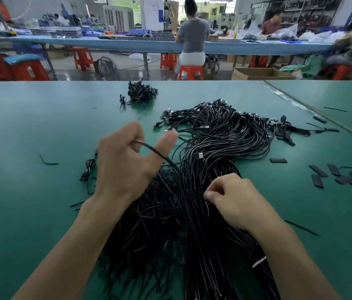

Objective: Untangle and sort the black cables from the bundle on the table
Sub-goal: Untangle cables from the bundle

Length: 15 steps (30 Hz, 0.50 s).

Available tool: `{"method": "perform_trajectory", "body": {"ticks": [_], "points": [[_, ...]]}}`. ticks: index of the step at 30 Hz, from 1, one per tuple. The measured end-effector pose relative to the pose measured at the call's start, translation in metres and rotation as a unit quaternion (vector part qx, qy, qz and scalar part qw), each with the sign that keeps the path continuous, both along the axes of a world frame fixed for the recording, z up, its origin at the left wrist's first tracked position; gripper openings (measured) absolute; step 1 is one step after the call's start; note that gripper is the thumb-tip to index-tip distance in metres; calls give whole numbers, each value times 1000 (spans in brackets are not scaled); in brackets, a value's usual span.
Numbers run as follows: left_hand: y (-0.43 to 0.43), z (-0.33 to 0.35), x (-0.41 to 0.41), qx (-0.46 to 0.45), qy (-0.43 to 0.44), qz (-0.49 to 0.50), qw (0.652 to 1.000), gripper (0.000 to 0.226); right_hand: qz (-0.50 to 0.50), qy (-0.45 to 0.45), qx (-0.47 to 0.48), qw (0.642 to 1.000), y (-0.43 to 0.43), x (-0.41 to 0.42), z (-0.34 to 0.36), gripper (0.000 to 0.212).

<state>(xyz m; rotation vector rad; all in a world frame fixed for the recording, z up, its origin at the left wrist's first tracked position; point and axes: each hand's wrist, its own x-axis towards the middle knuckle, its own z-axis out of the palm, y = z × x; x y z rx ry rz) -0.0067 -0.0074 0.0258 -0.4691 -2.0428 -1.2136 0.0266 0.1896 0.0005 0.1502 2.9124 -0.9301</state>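
Observation:
A large bundle of black cables (214,148) lies across the green table (30,131), running from my lap to a fan of silver-tipped plugs at the far right. My left hand (125,165) is raised over the bundle's left side. One black cable (157,153) runs out from its curled fingers and under the extended thumb, back down into the bundle. My right hand (235,202) rests on the middle of the bundle, thumb and forefinger pinched on thin strands. A white band (259,262) wraps some cables near my right forearm.
A small heap of black cables (140,93) sits at the far middle of the table. Flat black sleeve pieces (343,176) are scattered at the right. Loose cable bits (48,162) lie on the left. A person on a red stool (191,72) works at another bench beyond.

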Motion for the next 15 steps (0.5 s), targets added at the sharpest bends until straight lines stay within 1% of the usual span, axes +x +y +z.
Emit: {"method": "perform_trajectory", "body": {"ticks": [1, 2, 3, 4, 5, 6, 7, 8, 9, 10, 11, 13, 14, 15], "points": [[3, -1, 1, -98, 37, 22, 994, 49, 21, 23, -34, 999, -3, 0, 2, 16], [6, -3, 2, -184, 54, 36, 981, 44, 28, 65, -81, 994, -6, -1, 4, 17], [9, -6, 2, -252, 49, 51, 965, 40, 23, 119, -139, 983, -9, -1, 8, 19], [11, -10, 1, -302, 30, 66, 951, 38, 16, 163, -203, 965, -12, 0, 11, 22], [12, -14, 0, -335, 4, 80, 939, 36, 15, 183, -265, 947, -15, 1, 16, 27], [11, -18, -1, -357, -21, 95, 929, 35, 24, 177, -315, 932, -17, 3, 20, 36], [12, -20, -2, -372, -41, 107, 921, 32, 42, 152, -342, 926, -18, 4, 22, 51], [12, -22, -3, -383, -52, 107, 916, 27, 67, 120, -340, 930, -20, 7, 25, 64], [14, -23, -2, -391, -55, 96, 914, 22, 92, 89, -320, 939, -22, 10, 26, 71], [15, -24, -2, -397, -49, 81, 913, 18, 113, 74, -293, 947, -25, 12, 26, 71], [17, -25, -1, -395, -37, 64, 916, 18, 123, 84, -263, 953, -26, 13, 26, 66], [15, -26, -2, -375, -27, 30, 926, 29, 106, 158, -227, 955, -25, 10, 24, 48], [13, -26, -5, -353, -37, 13, 935, 35, 83, 193, -242, 947, -23, 8, 24, 43], [10, -26, -8, -313, -55, -7, 948, 38, 57, 216, -286, 932, -20, 6, 24, 40]]}}
